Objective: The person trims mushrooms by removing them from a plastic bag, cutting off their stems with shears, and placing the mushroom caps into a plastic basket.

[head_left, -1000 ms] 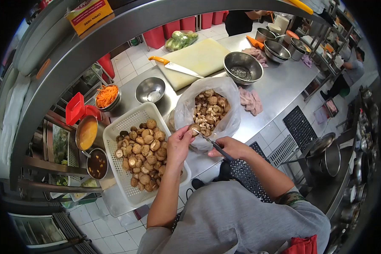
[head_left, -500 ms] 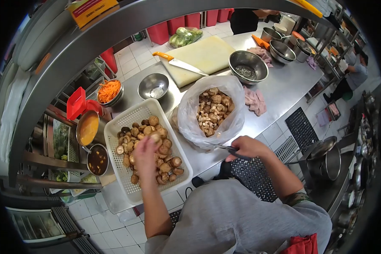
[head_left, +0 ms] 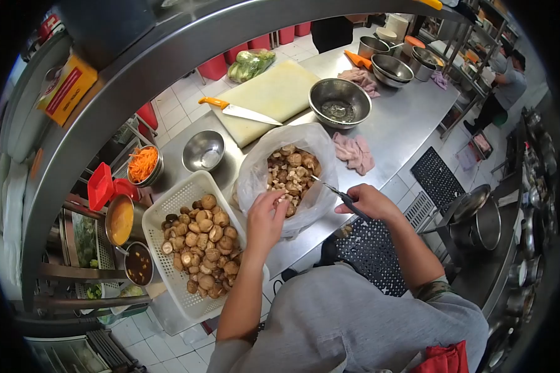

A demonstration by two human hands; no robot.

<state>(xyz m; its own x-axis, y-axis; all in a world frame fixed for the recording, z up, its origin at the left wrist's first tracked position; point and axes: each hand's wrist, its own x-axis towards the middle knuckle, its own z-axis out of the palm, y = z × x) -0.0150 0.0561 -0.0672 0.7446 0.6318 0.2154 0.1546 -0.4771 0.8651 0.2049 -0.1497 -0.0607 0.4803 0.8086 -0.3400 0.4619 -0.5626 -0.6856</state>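
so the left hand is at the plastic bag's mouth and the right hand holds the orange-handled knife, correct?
Not quite: the head view shows the right hand holding scissors; the orange-handled knife lies on the cutting board. The left hand is at the mouth of the plastic bag.

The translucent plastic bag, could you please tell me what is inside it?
Brown round mushrooms and small pale pieces show; the left hand covers some, and the top layer hides whatever lies deeper.

Left hand (head_left: pixel 269 217) half-curled, right hand (head_left: pixel 366 203) clenched; both forearms (head_left: pixel 245 287) stretched forward, slanting inward.
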